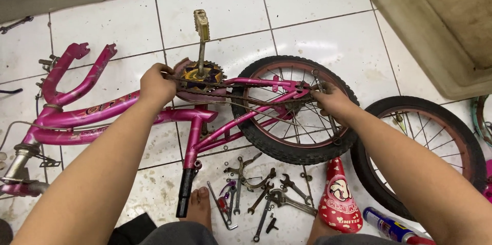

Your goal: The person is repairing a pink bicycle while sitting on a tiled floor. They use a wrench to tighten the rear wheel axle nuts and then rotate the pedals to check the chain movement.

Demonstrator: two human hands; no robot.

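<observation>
While the pink child's bicycle frame [102, 117] lies on its side across the white tiled floor [328, 24], both hands work at its drivetrain. The left hand [158, 84] is curled closed at the edge of the chainring [202, 77], its fingers pinching what appears to be the chain [246, 85] where it meets the teeth. Just beyond that hand the crank arm rises to a pale pedal [201, 24], pointing away from the person. To the outer side of the left hand, the bare fork legs [77, 70] stick up from the frame with no wheel between them.

The right hand [333, 100] is at the rear wheel [293, 109], which sits in the frame's rear dropouts. Its fingers are bent around the hub area at the chain's far end; whether they grip the chain, the sprocket or the axle I cannot tell, as the hand hides that spot. The chain runs taut between the two hands.

To the outer side of the right hand, a second wheel [420, 147] lies loose on the floor, just beside the mounted one and overlapping its tyre. Nearer the person than the right hand lies a red saddle [339, 196] with a cartoon print, and next to it a blue and red spray can [397, 228]. Between the two forearms, nearer the person than the frame, a scatter of spanners [261, 194] lies on the tiles, beside a bare foot [201, 206]. The black seat tube end [184, 194] points towards that foot.
</observation>
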